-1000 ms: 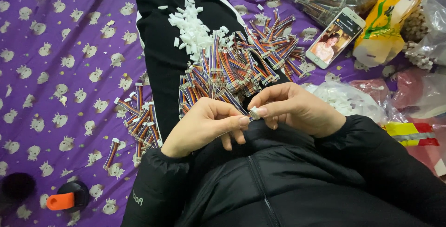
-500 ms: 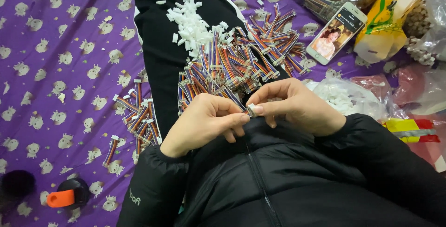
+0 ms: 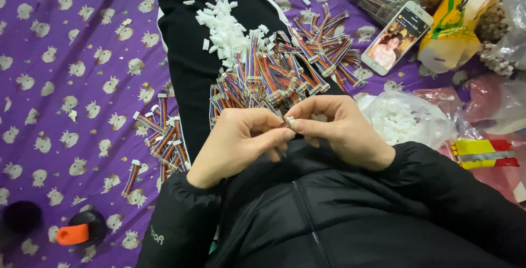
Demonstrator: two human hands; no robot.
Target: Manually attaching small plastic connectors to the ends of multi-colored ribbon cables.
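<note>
My left hand and my right hand meet fingertip to fingertip over my lap, pinching a small white connector between them. Its wires are mostly hidden by my fingers. Just beyond my hands lies a big heap of short multicoloured ribbon cables on my black trouser leg. Farther up the leg sits a pile of loose white plastic connectors. A smaller group of finished-looking cables with white ends lies on the purple patterned sheet to the left.
A smartphone with a lit screen lies at upper right beside a yellow bag. A clear bag of white connectors sits right of my hands. A black-and-orange object lies at lower left on the purple sheet.
My hands have stayed together over my lap, with the fingers shifting slightly around the small connector. The camera view has drifted a little.
</note>
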